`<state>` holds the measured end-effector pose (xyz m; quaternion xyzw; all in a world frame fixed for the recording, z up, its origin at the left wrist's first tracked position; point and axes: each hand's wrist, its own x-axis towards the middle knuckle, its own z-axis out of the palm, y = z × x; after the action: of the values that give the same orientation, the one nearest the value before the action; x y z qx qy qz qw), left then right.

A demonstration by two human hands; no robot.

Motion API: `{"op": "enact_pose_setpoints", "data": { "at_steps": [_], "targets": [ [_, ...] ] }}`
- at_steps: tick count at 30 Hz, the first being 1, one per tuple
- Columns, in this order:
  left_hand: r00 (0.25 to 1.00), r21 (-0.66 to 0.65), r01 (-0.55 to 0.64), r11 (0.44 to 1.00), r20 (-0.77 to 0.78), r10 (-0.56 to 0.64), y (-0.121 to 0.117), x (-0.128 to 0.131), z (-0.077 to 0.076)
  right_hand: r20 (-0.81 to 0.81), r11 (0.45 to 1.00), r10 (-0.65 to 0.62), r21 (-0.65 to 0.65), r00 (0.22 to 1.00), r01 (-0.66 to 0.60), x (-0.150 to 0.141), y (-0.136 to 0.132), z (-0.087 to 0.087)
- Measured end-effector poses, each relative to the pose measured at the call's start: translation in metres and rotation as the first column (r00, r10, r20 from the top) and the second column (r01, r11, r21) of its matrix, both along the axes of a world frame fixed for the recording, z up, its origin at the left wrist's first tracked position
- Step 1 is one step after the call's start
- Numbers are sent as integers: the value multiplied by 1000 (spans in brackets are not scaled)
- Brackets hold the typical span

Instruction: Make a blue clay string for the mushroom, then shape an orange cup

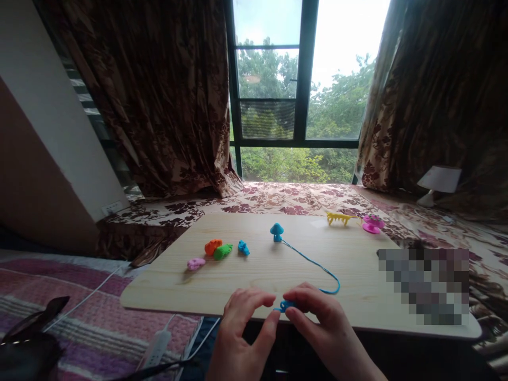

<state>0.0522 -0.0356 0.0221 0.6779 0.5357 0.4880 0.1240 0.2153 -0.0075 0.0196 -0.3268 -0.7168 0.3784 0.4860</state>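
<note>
Near the table's front edge, my right hand (319, 312) pinches a small looped blue cord (284, 306) between thumb and fingertips. My left hand (250, 323) is just left of it, open, with thumb and index finger apart; its thumb tip is close to the cord's loose end, and I cannot tell whether they touch. Farther back on the table stands a blue mushroom figure (277, 233). A long blue strand (313, 262) runs from its base and curves back toward my right hand, where the hand hides its end.
The wooden table (159, 286) also bears orange (213, 246), green (223, 251), pink (196, 263) and blue (243, 247) lumps at left. A yellow legged figure (338, 218) and a magenta piece (373, 224) are at back right. A blurred-out object (426, 286) lies at right.
</note>
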Motion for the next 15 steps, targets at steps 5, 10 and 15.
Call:
{"op": "enact_pose_setpoints", "data": {
  "at_steps": [5, 10, 15],
  "targets": [
    [978, -355, 163, 920, 182, -103, -6, 1, 16, 88, 999, -2, 35, 996, -1, 0, -3, 3],
    [968, -470, 223, 854, 207, -139, -7, -1, 26, 136, 999, 13, 50, 991, -20, 2, -5, 4],
    [963, -506, 229, 832, 242, -118, -4, -3, 13, 175, 999, 43, 16, 984, -46, 3, -8, 1]
  ]
}}
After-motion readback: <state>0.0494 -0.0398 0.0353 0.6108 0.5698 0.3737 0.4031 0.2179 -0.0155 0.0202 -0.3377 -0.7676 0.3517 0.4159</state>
